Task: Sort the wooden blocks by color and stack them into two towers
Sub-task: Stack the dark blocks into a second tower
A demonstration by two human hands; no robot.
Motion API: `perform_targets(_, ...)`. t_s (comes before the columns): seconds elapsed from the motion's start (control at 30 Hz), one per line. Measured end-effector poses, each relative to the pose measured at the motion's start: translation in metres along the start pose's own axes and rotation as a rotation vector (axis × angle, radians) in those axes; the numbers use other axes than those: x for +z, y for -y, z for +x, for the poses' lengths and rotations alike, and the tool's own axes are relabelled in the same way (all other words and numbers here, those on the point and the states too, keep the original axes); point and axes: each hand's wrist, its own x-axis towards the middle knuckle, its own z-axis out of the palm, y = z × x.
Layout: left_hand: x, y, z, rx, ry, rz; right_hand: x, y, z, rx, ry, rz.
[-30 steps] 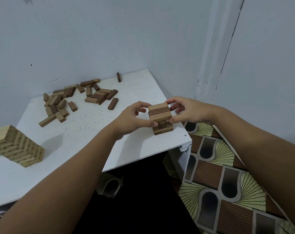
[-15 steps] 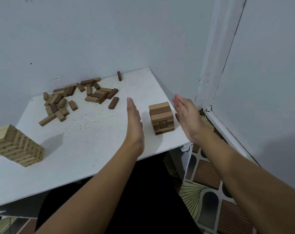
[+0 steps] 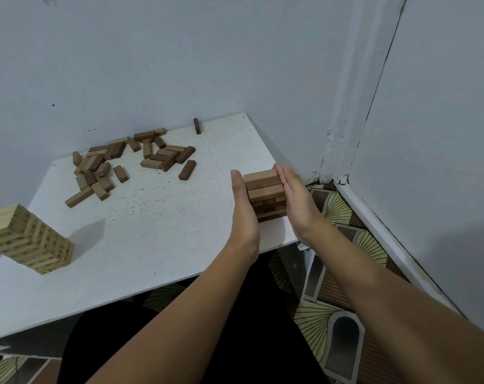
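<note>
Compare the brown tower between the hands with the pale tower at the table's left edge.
The brown tower is dark wood, short, with the left hand and right hand pressed flat against its sides. The pale tower is light wood, taller, and stands untouched. Both stand on the white table in crosswise block layers.

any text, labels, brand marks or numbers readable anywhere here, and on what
None can be read.
Light tower: only wood grain shows on its block faces, no print.
Brown tower, pressed between left hand and right hand: plain.
Loose blocks and table: no lettering, only specks.
</note>
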Motion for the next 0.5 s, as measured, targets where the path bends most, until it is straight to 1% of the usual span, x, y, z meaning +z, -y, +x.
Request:
perform_targets(0.2,0.0067,-0.0004,-0.0012,-0.001,-0.021,0.003,-0.0005,-0.0035,-0.0005,-0.024,-0.006,-0.037)
perform_targets(0.3,0.0073,-0.0005,-0.0021,-0.007,-0.017,-0.009,-0.0019,-0.0048,-0.0007,-0.006,0.0,-0.059)
perform_targets(0.5,0.0061,0.0022,0.0,-0.004,-0.011,0.036,-0.0029,-0.0043,0.0014,0.004,-0.033,-0.027)
